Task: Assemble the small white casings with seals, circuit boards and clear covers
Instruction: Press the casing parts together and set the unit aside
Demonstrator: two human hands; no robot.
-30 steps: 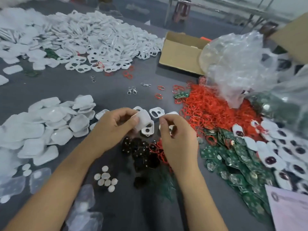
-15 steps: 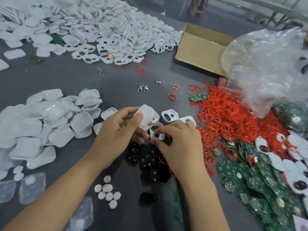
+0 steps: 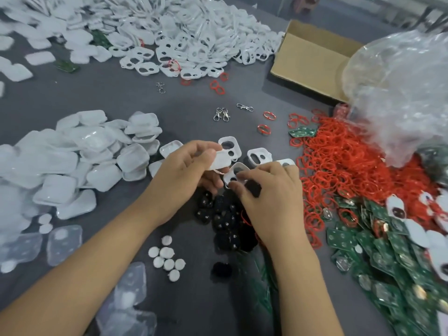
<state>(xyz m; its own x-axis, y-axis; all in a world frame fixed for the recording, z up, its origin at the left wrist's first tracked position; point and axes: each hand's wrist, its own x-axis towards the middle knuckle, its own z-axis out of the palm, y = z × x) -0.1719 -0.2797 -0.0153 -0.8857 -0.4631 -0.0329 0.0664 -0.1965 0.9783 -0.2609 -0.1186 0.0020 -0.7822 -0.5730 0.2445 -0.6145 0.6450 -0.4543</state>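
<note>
White plastic casing with two cutouts is pinched by the right hand; beside it, the left hand grips a solid white casing half.

the grey bench carries heaps: white casings at the far side, white shells left, red seals and green boards right, black parts in the middle, a cardboard box, metal clips, white discs.

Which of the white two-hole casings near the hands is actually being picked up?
The casing pinched by the right hand; the loose casings behind it lie untouched on the table.
</note>
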